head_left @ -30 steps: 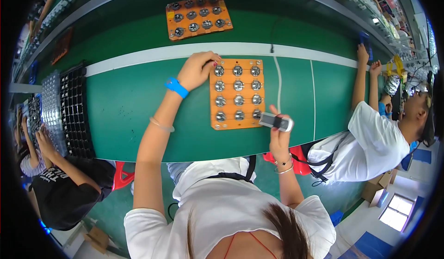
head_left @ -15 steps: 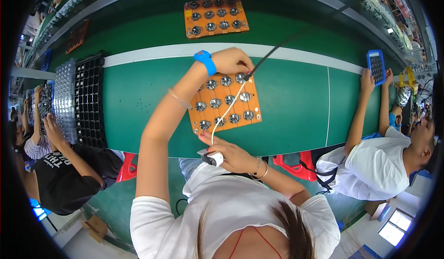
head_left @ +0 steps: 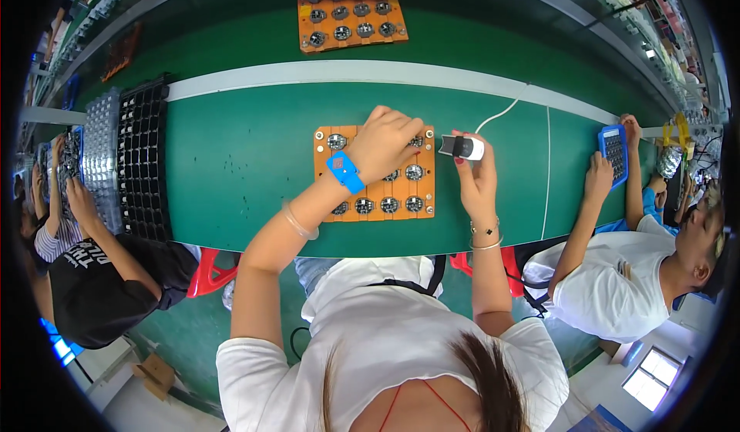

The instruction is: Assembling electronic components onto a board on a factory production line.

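An orange plate [head_left: 328,176] with rows of round dark-and-silver circuit parts lies on the green table before me. My left hand [head_left: 385,145], a blue strap [head_left: 345,171] at its wrist, reaches over the plate and hides several parts. Its fingers are bent down around a round part [head_left: 416,141] at the far right corner; whether they grip it is hidden. Just right of the plate, my right hand [head_left: 478,179] is closed around a small white device with a black end [head_left: 466,147]. The black end points at the plate, and a white cable [head_left: 501,114] leads away.
A second orange plate [head_left: 352,17] with similar parts lies beyond the pale rail [head_left: 308,72]. Black trays [head_left: 142,162] stand at the left edge. At right a person holds a blue tray [head_left: 614,156]; another person sits at left. Tiny dark specks [head_left: 247,178] dot the table.
My right hand has carried the white device from the plate's near edge to its right side. The plate has turned straighter. My left hand has drawn nearer, still over the plate.
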A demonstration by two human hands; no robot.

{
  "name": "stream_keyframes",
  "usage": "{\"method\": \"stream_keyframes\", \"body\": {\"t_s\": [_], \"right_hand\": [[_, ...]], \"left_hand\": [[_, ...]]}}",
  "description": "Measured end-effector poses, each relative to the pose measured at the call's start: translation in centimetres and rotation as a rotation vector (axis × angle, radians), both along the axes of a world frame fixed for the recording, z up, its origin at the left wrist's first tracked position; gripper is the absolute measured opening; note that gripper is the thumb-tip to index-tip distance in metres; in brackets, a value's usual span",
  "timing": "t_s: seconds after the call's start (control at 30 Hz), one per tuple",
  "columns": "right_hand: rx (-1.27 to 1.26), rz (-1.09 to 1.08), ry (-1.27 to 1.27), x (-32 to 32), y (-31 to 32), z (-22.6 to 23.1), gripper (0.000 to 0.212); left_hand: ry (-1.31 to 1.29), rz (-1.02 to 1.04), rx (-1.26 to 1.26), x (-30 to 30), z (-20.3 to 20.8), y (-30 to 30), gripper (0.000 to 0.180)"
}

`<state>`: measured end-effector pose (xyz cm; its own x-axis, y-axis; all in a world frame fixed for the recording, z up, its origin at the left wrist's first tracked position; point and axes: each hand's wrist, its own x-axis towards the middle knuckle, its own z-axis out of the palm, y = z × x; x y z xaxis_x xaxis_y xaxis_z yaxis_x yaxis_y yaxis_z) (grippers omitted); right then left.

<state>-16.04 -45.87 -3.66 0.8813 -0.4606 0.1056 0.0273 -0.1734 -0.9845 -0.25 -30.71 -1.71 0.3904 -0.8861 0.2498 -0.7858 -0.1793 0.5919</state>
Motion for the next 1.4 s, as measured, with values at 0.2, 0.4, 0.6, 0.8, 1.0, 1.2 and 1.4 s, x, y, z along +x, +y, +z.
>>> {"method": "stream_keyframes", "body": {"t_s": [0.2, 0.4, 0.6, 0.8, 1.0, 1.2, 1.4], "right_hand": [[0.064, -0.039, -0.041, 0.2, 0.1, -0.2, 0.034], [0.939, -0.045, -0.367, 1.2, 0.5, 0.9, 0.037], [0.403, -0.101, -0.068, 2.0, 1.4, 0.5, 0.030], [0.290, -0.115, -0.052, 1.8, 1.7, 0.6, 0.027], [0.097, -0.139, 0.002, 1.7, 1.7, 0.6, 0.026], [0.014, -0.173, -0.022, 2.2, 0.8, 0.1, 0.026], [0.104, -0.167, -0.003, 1.6, -0.3, -0.2, 0.026]], "left_hand": [[0.285, 0.045, -0.038, -1.0, 2.3, 0.3, 0.028], [0.349, -0.006, -0.066, -1.5, 2.0, 0.4, 0.035], [0.326, -0.012, -0.071, -2.1, 2.4, 0.0, 0.035], [0.345, -0.001, -0.032, -2.4, 3.0, 0.3, 0.038], [0.335, -0.007, -0.007, -2.7, 2.6, 0.3, 0.041], [0.314, -0.009, 0.002, -2.5, 2.0, 0.5, 0.043], [0.331, 0.011, -0.009, -2.4, 1.7, 0.6, 0.044]]}}
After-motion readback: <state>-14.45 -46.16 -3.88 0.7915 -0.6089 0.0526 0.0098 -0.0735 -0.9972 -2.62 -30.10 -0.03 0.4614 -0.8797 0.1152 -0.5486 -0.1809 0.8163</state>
